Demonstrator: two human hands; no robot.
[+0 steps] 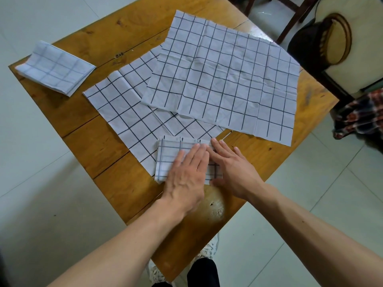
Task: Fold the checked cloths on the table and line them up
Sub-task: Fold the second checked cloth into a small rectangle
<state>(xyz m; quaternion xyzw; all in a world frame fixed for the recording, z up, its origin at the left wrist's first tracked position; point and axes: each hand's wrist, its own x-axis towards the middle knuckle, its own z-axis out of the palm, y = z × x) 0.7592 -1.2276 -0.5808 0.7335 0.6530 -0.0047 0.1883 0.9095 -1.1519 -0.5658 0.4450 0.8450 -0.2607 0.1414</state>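
Note:
A small folded checked cloth [169, 154] lies near the table's front edge. My left hand [187, 175] presses flat on top of it with straight fingers. My right hand [232, 168] lies flat along its right edge, fingers straight, thumb at the near corner. Two unfolded checked cloths are spread out behind: one [128, 112] in the middle of the table, partly under the folded cloth, and a larger one [223, 77] overlapping it at the back right. Another folded checked cloth [56, 68] sits at the table's far left corner.
The wooden table [107, 146] has bare board at the left and along the front. A dark wooden chair [331, 48] stands beyond the right corner, with patterned fabric [360, 117] beside it. Pale tiled floor surrounds the table.

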